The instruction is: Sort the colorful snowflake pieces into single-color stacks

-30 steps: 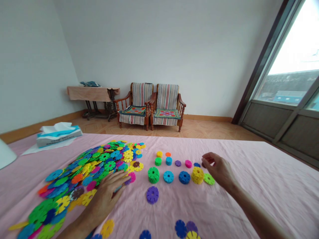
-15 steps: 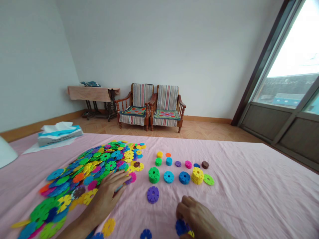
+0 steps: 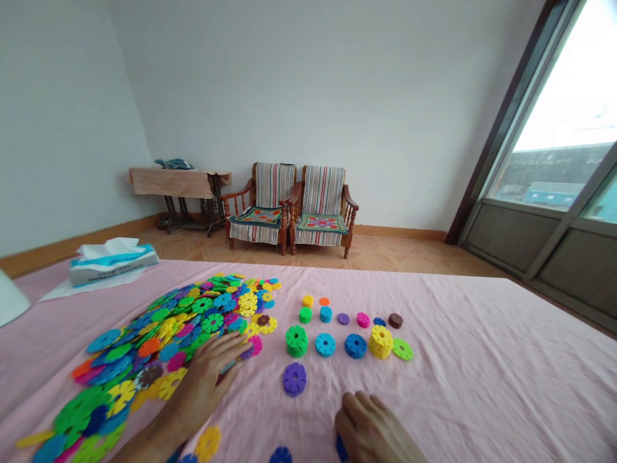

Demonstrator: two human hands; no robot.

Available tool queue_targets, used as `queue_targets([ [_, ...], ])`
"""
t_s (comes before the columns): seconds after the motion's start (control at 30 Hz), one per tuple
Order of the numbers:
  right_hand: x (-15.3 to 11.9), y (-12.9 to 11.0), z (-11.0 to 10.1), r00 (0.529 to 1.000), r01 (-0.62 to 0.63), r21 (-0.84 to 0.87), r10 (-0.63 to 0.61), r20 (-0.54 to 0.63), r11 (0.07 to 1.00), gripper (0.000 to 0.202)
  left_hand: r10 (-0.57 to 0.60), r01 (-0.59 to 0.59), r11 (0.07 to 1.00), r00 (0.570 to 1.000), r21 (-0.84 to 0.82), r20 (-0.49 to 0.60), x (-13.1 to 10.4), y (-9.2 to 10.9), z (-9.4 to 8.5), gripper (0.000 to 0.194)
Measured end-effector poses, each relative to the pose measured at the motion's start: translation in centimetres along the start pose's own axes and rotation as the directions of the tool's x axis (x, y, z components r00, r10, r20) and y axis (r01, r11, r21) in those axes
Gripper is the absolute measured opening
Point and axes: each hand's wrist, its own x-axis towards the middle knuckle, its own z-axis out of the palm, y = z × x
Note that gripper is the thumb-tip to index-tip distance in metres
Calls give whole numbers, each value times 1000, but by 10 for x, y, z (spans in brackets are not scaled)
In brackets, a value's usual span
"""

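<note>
My left hand (image 3: 214,366) lies open, fingers stretched out, on the right edge of a heap of colourful plastic notched discs (image 3: 159,321). A bluish piece shows between its thumb and fingers. Near the front edge of the view, my right hand (image 3: 371,424) is closed, its fingers curled over a dark blue notched disc (image 3: 341,448), mostly hidden by the hand. Beyond it stand stacks sorted by colour: purple discs (image 3: 294,379), green discs (image 3: 296,341), light blue discs (image 3: 325,345), blue discs (image 3: 355,346) and yellow discs (image 3: 381,342). A lime disc (image 3: 403,349) leans beside the yellow stack.
Smaller stacks, including brown discs (image 3: 396,320) and pink discs (image 3: 363,319), form rows farther back on the pink cloth (image 3: 482,373). A loose orange-yellow disc (image 3: 208,444) and a blue disc (image 3: 281,455) lie in front. A tissue box (image 3: 113,265) sits at the back left.
My right hand has shifted slightly left and down, now covering most of the blue disc; the yellow bit beneath it no longer shows. My left hand stays nearly in place.
</note>
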Motion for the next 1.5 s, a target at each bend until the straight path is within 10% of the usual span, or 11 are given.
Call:
queue_targets([
  [0.17, 4, 8, -40, 997, -79, 194, 81, 0, 978, 15, 11, -11, 1000, 1000, 11, 7, -1, -1, -1, 31],
  [0.33, 19, 88, -92, 925, -308, 356, 365, -105, 883, 16, 17, -17, 999, 1000, 34, 11, -1, 0, -2, 30],
  [0.57, 32, 186, -56, 927, -340, 296, 371, -52, 893, 19, 22, -23, 999, 1000, 38, 15, -2, -4, 2, 31],
  [1.5, 29, 190, -19, 962, -270, 239, 253, 100, 933, 57, 31, -32, 998, 999, 63, 17, -7, -9, 6, 32],
])
